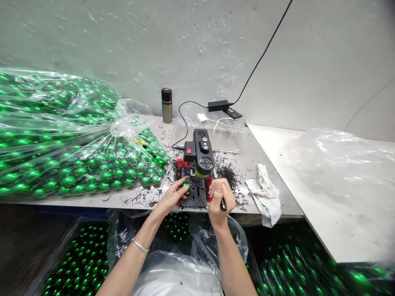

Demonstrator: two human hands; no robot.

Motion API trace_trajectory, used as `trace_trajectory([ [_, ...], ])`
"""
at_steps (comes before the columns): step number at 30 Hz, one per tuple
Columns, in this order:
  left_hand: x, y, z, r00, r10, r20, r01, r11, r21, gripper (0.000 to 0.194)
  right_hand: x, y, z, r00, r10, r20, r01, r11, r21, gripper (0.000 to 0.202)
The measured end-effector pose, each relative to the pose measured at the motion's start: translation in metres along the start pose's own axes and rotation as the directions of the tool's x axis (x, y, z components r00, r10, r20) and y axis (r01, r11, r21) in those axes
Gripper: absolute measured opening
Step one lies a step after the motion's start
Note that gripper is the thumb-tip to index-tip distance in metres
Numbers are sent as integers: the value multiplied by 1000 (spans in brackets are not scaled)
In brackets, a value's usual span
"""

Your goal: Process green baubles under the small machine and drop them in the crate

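Observation:
My left hand pinches a shiny green ball at the left side of a slotted black base plate. Over that plate stands a small black and green bench machine with round vents, buttons and a red switch. At its right, my right hand is wrapped round a lever with a black handle end. Small red pieces lie beside and behind the plate, and many short black bits are scattered around it. The fingers partly cover the ball.
A large clear bag of green balls fills the table's left. Behind stand a flask, a clear plastic tray and a power adapter with cables. A white cloth overhangs the front edge. More green balls lie below.

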State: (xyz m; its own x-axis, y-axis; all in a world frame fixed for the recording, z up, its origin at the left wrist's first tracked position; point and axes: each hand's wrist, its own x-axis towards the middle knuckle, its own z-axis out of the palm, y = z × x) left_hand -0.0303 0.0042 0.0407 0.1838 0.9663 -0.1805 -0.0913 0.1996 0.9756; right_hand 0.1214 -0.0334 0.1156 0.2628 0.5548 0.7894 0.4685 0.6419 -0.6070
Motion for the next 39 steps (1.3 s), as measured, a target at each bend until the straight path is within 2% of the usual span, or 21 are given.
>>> trace_trajectory([
  [3,5,-2,1,989,148,-22,-132,934,331,53,2,-2,-1,1000,-9,13,9,1000,1,33],
  [7,5,-4,6,964,265,2,-217,787,577,43,2,-2,-2,999,-26,25,26,1000,13,34],
  [10,5,-7,9,927,372,57,-311,675,669,37,1,-1,-3,999,-39,33,38,999,17,33],
  [15,7,-21,12,831,538,139,-457,518,723,35,0,0,-3,998,-44,43,44,999,1,34],
  [19,7,-31,16,776,614,144,-489,440,754,34,0,1,-4,997,-66,39,65,998,12,33],
  [22,8,-34,17,775,618,132,-481,440,759,33,-1,1,-4,997,-61,42,61,998,6,32],
  [25,11,-34,15,793,593,135,-484,482,730,33,-4,4,-4,998,-63,26,63,998,6,32],
  [31,13,-35,12,821,553,139,-481,541,690,33,-25,23,-3,993,-110,29,110,994,13,31],
  [39,10,-39,14,819,561,118,-462,523,716,35,-49,45,3,990,-137,-29,137,991,-4,34],
])
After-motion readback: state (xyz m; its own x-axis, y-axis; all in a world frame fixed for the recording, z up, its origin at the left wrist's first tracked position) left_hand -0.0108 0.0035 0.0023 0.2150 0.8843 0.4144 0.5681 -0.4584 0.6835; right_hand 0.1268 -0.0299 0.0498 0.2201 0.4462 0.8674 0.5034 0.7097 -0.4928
